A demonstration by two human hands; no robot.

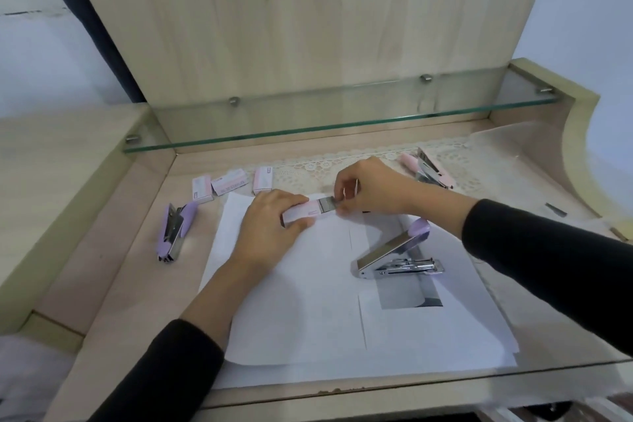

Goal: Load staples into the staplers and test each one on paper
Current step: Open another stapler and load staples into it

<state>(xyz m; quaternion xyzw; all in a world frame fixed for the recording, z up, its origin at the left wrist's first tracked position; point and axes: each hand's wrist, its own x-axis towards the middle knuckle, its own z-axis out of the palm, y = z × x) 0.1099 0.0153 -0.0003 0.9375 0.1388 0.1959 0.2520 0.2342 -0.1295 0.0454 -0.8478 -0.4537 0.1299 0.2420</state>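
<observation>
Now gripping staple box in left hand, steadying it. Pinching out, probably, staple strip with right hand for open stapler.

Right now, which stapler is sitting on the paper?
The wide-open purple stapler, alone on the white paper. The left purple stapler lies on the bare desk, and the pink stapler sits on the lace mat behind.
</observation>
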